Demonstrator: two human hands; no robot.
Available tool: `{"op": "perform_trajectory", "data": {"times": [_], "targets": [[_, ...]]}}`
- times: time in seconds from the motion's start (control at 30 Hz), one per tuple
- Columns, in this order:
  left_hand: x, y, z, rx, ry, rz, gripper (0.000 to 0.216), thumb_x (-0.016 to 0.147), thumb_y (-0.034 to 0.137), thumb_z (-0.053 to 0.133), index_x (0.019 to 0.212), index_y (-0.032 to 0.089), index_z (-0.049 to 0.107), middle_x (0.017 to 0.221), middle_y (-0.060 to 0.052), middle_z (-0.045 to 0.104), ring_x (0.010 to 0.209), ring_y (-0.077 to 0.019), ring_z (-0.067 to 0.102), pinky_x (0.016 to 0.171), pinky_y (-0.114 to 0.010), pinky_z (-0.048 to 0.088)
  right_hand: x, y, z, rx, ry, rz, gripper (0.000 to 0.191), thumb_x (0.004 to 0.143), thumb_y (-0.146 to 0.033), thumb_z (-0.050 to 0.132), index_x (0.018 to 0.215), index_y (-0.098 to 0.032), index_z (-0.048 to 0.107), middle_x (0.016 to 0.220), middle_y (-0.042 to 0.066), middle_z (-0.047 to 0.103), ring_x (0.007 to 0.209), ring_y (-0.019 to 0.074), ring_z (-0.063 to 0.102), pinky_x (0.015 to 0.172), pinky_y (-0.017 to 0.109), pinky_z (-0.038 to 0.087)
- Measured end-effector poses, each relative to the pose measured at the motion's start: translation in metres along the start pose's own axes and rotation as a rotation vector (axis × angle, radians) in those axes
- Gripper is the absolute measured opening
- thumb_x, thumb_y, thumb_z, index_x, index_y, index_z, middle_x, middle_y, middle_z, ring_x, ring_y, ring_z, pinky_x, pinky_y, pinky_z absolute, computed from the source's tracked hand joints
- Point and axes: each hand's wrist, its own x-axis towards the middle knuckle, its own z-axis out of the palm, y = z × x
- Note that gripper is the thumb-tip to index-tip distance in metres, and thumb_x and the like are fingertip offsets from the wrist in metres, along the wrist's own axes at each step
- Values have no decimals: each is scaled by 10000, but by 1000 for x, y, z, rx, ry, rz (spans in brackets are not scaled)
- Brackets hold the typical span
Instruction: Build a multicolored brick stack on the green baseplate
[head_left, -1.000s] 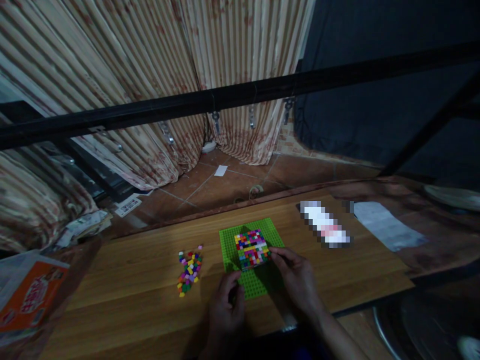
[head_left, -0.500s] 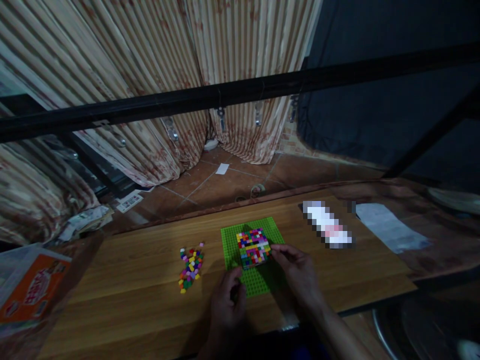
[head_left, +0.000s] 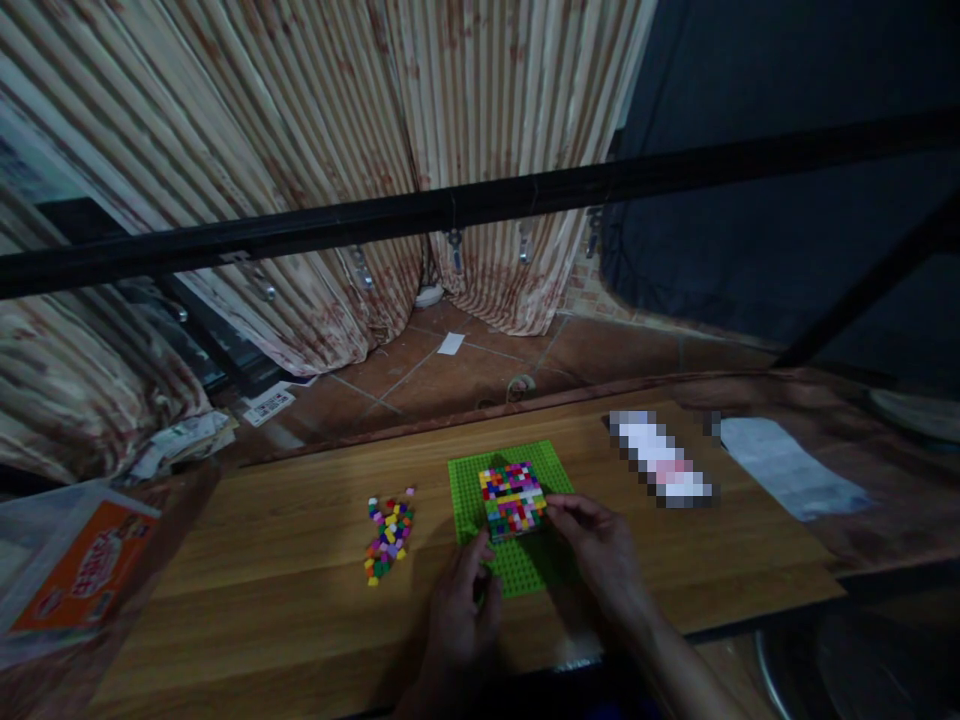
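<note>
A low square block of many-coloured building bricks (head_left: 513, 498) sits on a green studded baseplate (head_left: 469, 470) on the wooden table. My right hand (head_left: 596, 540) is at the block's right edge, with thumb and forefinger pinched together. Whatever lies between those fingertips is too small to make out. At the block's near left corner is my left hand (head_left: 466, 600), its forefinger stretched towards the corner and its thumb apart. I see nothing in the left hand. Left of the baseplate lies a loose pile of small coloured bricks (head_left: 388, 535).
A pixelated flat object (head_left: 660, 460) lies on the table (head_left: 285, 560) at the right, with a pale sheet (head_left: 787, 465) beyond it. A clear box with an orange label (head_left: 86, 565) stands at the left. A dark rail (head_left: 420, 215) crosses in front of the curtains.
The whole view has shifted slightly, so the scene sits a little lower and further right. Both hands stay beside the brick block, with only small finger movements.
</note>
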Motion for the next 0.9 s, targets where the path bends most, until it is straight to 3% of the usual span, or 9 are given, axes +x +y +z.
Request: {"op": "perform_trajectory", "data": {"times": [0.1,0.2,0.3,0.37,0.5,0.63,0.77,0.83,0.9], "targets": [[5,2,-12,18,-36,16,410,850,216,506,1250,203,595,1037,-98,683,870,-208,662,763,-320,549,-1,3,-4,0,-3,1,330,594,-428,805,814,-187,759,797,53,756,743,201,675,691,307,521],[21,4,-34,134,50,37,344,882,224,481,1200,216,611,1085,-96,671,936,-218,652,789,-340,544,-5,5,-9,-11,44,14,344,613,-448,794,841,-193,758,846,53,758,806,205,678,731,301,520],[49,4,-60,397,198,76,336,877,169,460,1178,174,610,1150,-125,650,1013,-243,627,856,-374,516,-8,7,-14,-57,101,27,364,615,-481,780,829,-187,755,842,58,755,811,215,677,727,304,520],[69,3,-74,628,208,88,305,886,162,451,1131,143,631,1088,-139,665,980,-255,626,862,-378,500,-10,10,-18,-76,103,28,374,614,-492,775,826,-185,754,850,64,756,814,223,679,734,311,521],[98,1,-86,890,63,98,191,839,123,522,926,156,689,936,-118,700,901,-274,627,839,-374,470,-13,17,-24,-105,87,20,387,616,-513,767,817,-183,751,858,71,756,813,233,684,743,320,521],[106,0,-86,875,31,99,208,810,55,519,789,177,686,842,-94,706,836,-262,640,805,-364,462,-17,18,-28,-148,65,6,389,659,-534,739,830,-184,749,853,73,753,816,234,683,741,320,516],[95,7,-82,818,36,109,226,846,78,475,869,163,683,902,-102,716,857,-254,657,803,-363,477,-18,16,-28,-126,58,-18,371,682,-525,732,833,-187,745,871,75,749,825,230,681,751,322,519],[81,14,-75,706,46,109,229,859,109,470,911,180,682,920,-74,722,858,-219,669,790,-324,497,-20,15,-27,-120,57,-37,359,694,-514,729,842,-188,744,873,77,746,821,226,680,749,323,522],[64,21,-66,362,42,69,206,857,165,500,924,194,693,915,-56,727,863,-202,677,778,-301,516,-26,13,-22,-139,43,-76,339,722,-500,713,856,-190,744,875,78,740,820,220,677,747,320,525]]}}
